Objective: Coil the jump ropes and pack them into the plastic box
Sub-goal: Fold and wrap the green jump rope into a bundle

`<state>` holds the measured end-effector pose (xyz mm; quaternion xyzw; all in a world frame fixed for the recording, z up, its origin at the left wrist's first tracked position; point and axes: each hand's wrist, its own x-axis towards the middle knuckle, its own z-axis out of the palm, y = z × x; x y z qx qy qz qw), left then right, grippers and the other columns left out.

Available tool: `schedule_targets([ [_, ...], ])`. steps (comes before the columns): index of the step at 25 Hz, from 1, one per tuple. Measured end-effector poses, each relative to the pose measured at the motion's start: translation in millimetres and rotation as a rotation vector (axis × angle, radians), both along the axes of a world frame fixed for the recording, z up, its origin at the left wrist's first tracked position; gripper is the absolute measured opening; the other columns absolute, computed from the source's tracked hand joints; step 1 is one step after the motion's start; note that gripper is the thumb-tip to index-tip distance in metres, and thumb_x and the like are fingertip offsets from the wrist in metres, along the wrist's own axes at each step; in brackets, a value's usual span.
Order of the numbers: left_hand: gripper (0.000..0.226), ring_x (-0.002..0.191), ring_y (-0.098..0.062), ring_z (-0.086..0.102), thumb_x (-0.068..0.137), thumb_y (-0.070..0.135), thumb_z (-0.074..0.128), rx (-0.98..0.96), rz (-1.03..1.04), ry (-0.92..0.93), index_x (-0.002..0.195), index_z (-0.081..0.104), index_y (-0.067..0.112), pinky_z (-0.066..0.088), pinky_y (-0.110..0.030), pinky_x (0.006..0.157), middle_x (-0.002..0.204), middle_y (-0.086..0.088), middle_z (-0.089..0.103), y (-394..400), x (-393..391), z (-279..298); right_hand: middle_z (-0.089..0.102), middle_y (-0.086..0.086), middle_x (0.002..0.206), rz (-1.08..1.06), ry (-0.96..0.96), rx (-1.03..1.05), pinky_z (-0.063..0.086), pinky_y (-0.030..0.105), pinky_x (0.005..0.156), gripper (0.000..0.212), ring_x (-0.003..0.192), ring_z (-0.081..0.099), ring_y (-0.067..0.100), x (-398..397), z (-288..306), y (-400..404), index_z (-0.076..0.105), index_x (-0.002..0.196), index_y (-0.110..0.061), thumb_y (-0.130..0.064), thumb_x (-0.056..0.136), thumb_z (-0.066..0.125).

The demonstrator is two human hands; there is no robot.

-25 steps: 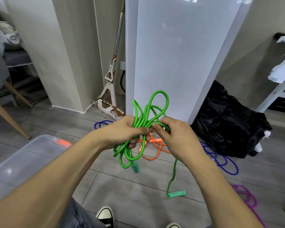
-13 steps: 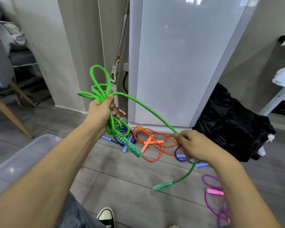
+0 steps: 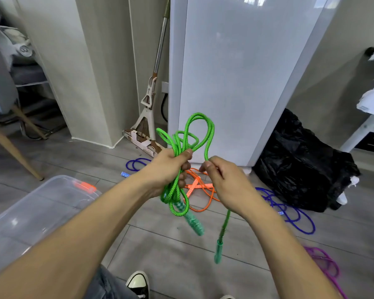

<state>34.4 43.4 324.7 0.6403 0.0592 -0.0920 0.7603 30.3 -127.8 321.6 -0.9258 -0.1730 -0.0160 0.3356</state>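
A bundle of green jump rope (image 3: 183, 145) loops is gripped in the left hand (image 3: 167, 169). Just beside it, the free strand is pinched by the right hand (image 3: 222, 180), its tail hanging downward. The plastic box (image 3: 41, 208) is seen lower left, nearer the left arm.

My right hand (image 3: 227, 182) hides part of the green rope (image 3: 190, 134); its two handles (image 3: 193, 221) blur below, and the purple rope (image 3: 324, 264) runs off the lower right
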Motion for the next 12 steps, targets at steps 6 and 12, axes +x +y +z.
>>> schedule_targets([
  [6, 0.022, 0.04, -0.015, 0.046, 0.101, 0.006, 0.048, -0.112, 0.164, -0.046, 0.08, 0.045, 0.008, 0.051, -0.029, 0.043, 0.06, -0.004, 0.039, 27.9, 9.9, 12.7, 0.056, 0.005, 0.053, -0.318, 0.177, 0.085, 0.046, 0.038, 0.059, 0.032, 0.051, 0.052, 0.026, 13.7, 11.2, -49.4, 0.064, 0.065, -0.016, -0.01, 0.092, 0.046],
  [12, 0.007, 0.04, -0.01, 0.036, 0.102, 0.007, 0.047, -0.041, 0.052, -0.006, 0.095, 0.047, 0.008, 0.039, -0.022, 0.041, 0.06, -0.001, 0.038, 45.2, 13.6, 7.1, 0.058, 0.009, 0.057, 0.048, 0.553, 0.384, 0.04, 0.025, 0.047, 0.015, 0.045, 0.051, 0.022, -12.5, 34.8, -33.0, 0.067, 0.109, -0.013, -0.021, 0.099, 0.06],
])
